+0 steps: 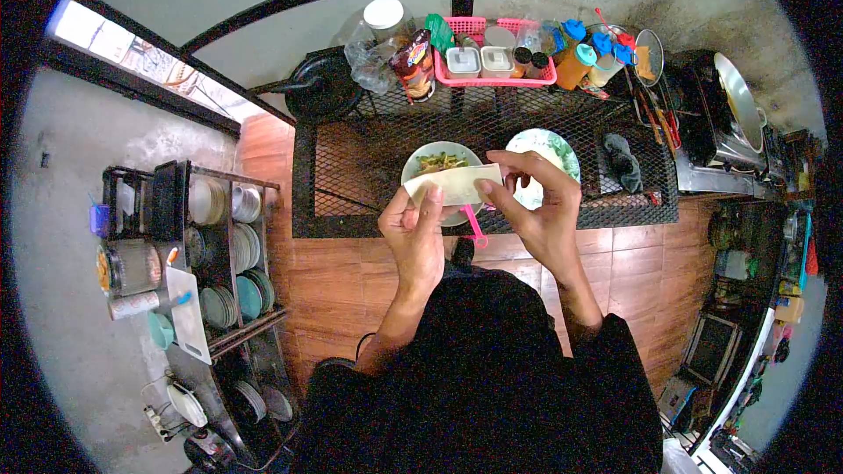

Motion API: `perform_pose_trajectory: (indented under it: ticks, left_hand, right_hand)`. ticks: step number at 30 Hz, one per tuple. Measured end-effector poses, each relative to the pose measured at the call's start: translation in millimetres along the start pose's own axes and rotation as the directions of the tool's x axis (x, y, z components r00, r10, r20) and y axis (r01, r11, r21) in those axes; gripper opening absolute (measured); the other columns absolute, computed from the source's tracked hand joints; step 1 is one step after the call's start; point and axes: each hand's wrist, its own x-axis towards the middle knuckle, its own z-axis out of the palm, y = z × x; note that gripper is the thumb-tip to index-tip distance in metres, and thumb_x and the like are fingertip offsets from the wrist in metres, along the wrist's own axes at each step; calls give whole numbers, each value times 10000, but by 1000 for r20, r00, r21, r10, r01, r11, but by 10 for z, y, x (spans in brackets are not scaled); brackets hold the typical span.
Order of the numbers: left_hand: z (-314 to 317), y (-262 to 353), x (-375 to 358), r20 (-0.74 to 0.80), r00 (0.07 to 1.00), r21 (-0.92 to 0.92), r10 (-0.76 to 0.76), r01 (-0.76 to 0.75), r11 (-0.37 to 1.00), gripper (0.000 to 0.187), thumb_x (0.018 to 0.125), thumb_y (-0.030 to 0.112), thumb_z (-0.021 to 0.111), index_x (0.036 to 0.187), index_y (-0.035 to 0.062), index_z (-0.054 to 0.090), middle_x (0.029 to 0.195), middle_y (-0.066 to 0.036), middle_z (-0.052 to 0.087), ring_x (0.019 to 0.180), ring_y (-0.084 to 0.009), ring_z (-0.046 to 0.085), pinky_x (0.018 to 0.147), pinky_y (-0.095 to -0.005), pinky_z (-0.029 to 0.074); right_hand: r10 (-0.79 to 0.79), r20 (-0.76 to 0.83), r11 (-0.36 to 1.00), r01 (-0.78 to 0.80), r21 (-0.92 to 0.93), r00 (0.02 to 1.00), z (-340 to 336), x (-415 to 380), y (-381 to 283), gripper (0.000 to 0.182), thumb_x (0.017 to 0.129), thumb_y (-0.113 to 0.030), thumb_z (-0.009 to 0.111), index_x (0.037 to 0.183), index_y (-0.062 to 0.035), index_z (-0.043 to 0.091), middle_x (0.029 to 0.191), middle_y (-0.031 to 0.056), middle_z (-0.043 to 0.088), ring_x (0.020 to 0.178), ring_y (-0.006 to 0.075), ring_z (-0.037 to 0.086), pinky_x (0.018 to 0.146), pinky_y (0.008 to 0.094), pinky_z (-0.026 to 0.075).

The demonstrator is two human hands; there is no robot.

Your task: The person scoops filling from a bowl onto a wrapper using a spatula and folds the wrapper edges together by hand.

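A thin, pale spring roll wrapper (452, 187) is stretched between my two hands, above the near edge of the mesh table. My left hand (414, 233) pinches its left end, thumb in front. At the other end, the thumb and fingers of my right hand (546, 211) grip it. Behind the wrapper stands a white bowl (413, 164) holding a shredded vegetable mix; the wrapper hides part of it. A pink spoon handle (473, 226) sticks out below the wrapper. Beyond my right hand lies a white plate (537, 135) with a green pattern, partly covered by that hand.
A pink basket (496, 82) of containers stands at the table's back, beside sauce bottles (577, 66). A black pan (323, 88) is at back left, a stove (733, 136) with a wok at right. A dish rack (230, 254) stands left. Dark cloth (622, 162) lies on the table.
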Motion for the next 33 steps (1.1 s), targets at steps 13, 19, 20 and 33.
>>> perform_pose_trajectory:
  ticks: [13,19,20,33]
  left_hand:
    - [91,262,-130,98,979,178,179,-195,965,213,878,93,602,1019,-65,624,981,-127,652,896,-164,609,820,-302,490]
    - [34,180,-154,71,992,167,102,-112,980,220,873,91,609,1019,-73,617,976,-136,650,915,-166,606,810,-297,493]
    - [34,176,-155,51,998,144,48,-55,988,246,871,90,611,1055,-73,597,992,-145,641,930,-176,606,809,-302,502]
    - [-4,-253,-150,169,952,-285,-255,295,912,489,864,67,600,1293,-31,387,1169,-140,546,1122,-196,514,979,-334,410]
  right_hand:
    - [9,6,986,-10,164,1000,-33,-70,-35,388,661,-3,771,1028,20,646,866,54,617,703,100,499,659,237,408]
    - [8,-7,990,-7,138,1000,-1,-84,-39,463,653,-3,782,1086,17,620,848,53,612,695,92,488,665,234,406]
    - [-12,-31,991,16,131,999,11,-87,-9,439,669,-38,773,1083,-2,630,835,51,628,693,90,509,619,227,405]
    - [-165,135,957,192,-216,977,-23,-37,48,406,639,-51,784,1022,-18,655,780,58,630,652,137,484,605,274,399]
